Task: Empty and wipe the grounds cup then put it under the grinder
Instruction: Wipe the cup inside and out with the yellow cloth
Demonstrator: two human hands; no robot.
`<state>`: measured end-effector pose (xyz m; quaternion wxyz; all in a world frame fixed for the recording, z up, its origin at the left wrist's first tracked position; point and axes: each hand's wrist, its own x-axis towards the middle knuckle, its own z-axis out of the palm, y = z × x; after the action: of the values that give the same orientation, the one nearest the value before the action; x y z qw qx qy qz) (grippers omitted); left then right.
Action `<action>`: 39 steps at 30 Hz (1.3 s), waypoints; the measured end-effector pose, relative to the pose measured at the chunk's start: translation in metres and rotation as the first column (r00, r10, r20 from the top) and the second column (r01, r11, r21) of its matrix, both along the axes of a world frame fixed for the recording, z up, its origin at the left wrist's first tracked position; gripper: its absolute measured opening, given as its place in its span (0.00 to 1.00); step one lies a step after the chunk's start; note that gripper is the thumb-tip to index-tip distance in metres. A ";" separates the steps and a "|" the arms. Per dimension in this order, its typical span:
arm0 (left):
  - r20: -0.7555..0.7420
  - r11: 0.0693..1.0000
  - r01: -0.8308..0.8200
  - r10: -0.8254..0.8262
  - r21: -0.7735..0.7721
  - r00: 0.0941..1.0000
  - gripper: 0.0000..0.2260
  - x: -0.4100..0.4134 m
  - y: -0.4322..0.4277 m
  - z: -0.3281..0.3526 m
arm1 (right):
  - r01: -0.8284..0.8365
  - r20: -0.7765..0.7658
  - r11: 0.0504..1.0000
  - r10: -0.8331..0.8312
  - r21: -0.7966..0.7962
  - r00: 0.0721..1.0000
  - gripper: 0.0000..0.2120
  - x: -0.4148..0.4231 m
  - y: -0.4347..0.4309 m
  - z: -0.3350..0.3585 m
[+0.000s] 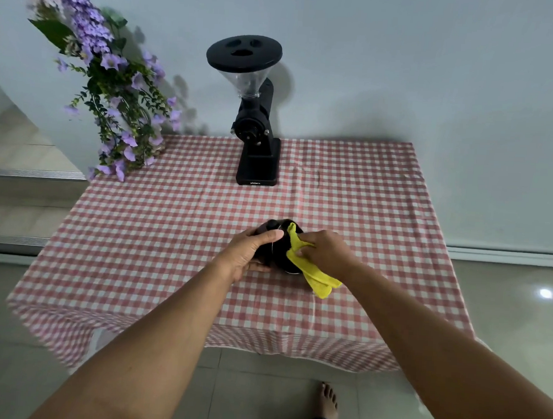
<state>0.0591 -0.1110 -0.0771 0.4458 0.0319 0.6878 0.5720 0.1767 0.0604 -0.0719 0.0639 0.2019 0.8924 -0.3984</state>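
1. Left hand [250, 249] was wrapped round the black grounds cup [277, 253], thumb over the top and fingers tucked beneath. It held the cup tipped on its side low over the checked tablecloth [170, 235]. I could not tell whether the cup touched the tablecloth.
2. Right hand [326, 251] had a yellow cloth [316, 278] pinched in its curled fingers. One end was poked up at the cup's mouth, and the other trailed down past the wrist, back toward the person.
3. The cup lay between the two hands, gripped in the left and hard against the right hand's fingers, with its opening turned toward the right hand. Its inside was hidden from where I stood, so I could not say whether any grounds were left.
4. The step looked to be the wiping. To do it well, I'd judge the left hand should hold firm and turn the cup bit by bit. The right should push the cloth to the bottom and sweep it round the wall and rim, with the mouth tilted down so loose grounds come out with the cloth.
5. The grinder [257, 133] stood well beyond both hands at the table's far edge, nearer the left hand's line, with nothing on its base. The cup would need to be carried forward to it.
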 end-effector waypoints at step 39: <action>0.011 1.000 -0.024 0.024 -0.001 1.000 0.24 0.000 0.007 0.000 | 0.102 -0.073 0.974 -0.089 0.204 0.993 0.20 -0.018 -0.033 0.007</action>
<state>0.0590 -0.1037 -0.0774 0.4427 0.0202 0.6858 0.5773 0.1586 0.0271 -0.0647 -0.0053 0.2373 0.9200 -0.3119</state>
